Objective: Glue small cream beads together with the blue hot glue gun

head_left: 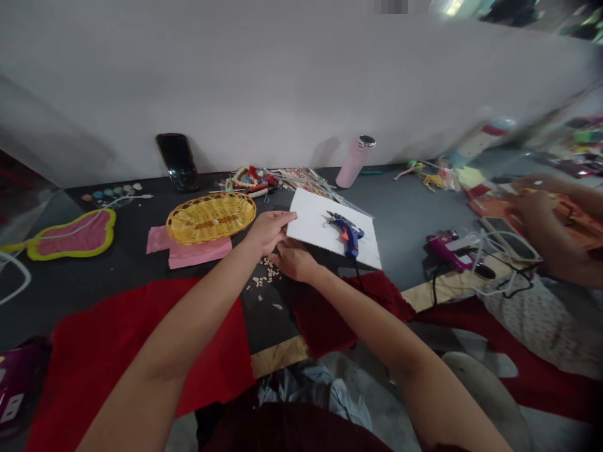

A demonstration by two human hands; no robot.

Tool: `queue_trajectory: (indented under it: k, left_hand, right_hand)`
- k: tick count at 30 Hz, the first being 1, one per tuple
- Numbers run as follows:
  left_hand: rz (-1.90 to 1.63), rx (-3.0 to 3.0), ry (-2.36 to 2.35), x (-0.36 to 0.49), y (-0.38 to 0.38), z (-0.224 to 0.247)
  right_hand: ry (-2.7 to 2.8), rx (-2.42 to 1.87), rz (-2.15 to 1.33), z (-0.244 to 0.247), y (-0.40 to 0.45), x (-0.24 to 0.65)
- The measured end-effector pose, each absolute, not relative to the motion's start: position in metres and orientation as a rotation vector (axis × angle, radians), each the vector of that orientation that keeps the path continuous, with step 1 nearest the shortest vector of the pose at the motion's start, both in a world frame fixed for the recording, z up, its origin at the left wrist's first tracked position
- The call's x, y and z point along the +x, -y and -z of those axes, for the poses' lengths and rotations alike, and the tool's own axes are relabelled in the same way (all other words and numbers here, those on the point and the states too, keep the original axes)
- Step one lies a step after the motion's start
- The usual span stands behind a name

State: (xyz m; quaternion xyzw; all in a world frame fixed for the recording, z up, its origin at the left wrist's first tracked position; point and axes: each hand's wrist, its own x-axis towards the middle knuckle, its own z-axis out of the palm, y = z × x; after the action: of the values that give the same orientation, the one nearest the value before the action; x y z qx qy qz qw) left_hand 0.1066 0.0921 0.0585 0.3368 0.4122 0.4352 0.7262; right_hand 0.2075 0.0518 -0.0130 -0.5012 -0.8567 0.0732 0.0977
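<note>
My left hand (268, 231) is closed at the left edge of a white board (311, 223), its thumb lying over the board's corner. Just below it, my right hand (295, 260) reaches left with fingers partly apart, next to a scatter of small pale bead-like pieces (266, 273). Its fingertips are partly hidden, and nothing shows in its grasp. On the board lies a blue glue gun (347, 235) with an orange trigger. A yellow woven basket (211, 218) sits left of my hands, over pink sheets (200, 253).
Red cloth (207, 345) covers the front left, and darker red cloth (377, 295) lies front right. A phone (178, 162) leans on the wall; a pink bottle (355, 162) stands behind the board. At right, another person's hands (541, 194) work near a purple glue gun (452, 250) and cables.
</note>
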Motion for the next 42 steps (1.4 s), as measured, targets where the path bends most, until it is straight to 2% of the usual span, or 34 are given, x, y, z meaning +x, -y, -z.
queue_trajectory:
  k: [4, 8, 16, 19, 30, 42]
  left_hand:
    - [-0.959, 0.718, -0.94, 0.104, -0.094, -0.045]
    - [-0.945, 0.694, -0.974, 0.099, -0.094, -0.031]
    - [-0.906, 0.691, -0.992, 0.089, -0.085, -0.02]
    - [-0.896, 0.702, -1.007, 0.086, -0.079, -0.024]
    - [-0.854, 0.731, -1.04, 0.078, -0.075, -0.018]
    - [-0.9, 0.828, -1.076, 0.091, -0.113, -0.016]
  right_hand:
    - [2.621, -1.161, -0.317, 0.018, -0.02, 0.205]
    - [2.592, -1.052, -0.335, 0.021, 0.003, 0.234]
    - [2.061, -1.782, -0.037, 0.02, 0.008, 0.39]
    - [2.049, -1.957, -0.085, 0.02, 0.013, 0.417]
    - [1.941, -1.948, -0.329, 0.008, 0.023, 0.415]
    - [1.959, -1.882, -0.254, 0.015, -0.014, 0.421]
